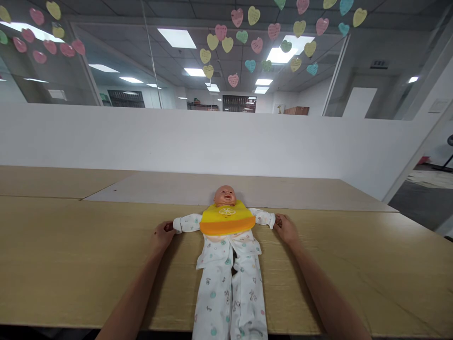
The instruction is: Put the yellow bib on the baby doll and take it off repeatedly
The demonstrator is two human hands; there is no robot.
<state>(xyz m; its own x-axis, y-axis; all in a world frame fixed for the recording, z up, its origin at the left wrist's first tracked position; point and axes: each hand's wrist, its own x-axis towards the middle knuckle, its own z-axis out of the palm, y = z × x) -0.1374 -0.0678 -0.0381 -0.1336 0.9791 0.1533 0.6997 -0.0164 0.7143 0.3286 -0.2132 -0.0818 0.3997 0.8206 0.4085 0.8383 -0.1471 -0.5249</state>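
Observation:
A baby doll [225,194] lies on its back on the table, its head away from me and both arms stretched out sideways. It wears a yellow bib [226,218] with an orange pocket edge, over a white patterned top [217,252] and white patterned trousers [212,293]. My left hand [163,235] is closed around the doll's hand at the end of the left sleeve [187,223]. At the opposite side, my right hand [286,230] grips the other doll hand beside the right sleeve [264,217]. The trouser legs reach past the table's near edge.
The brown table [88,245] has a lighter board [141,189] along its back. Behind it stands a low white wall [177,141] with glass above, dotted with heart-shaped notes [237,18]. A doorway opens at the right.

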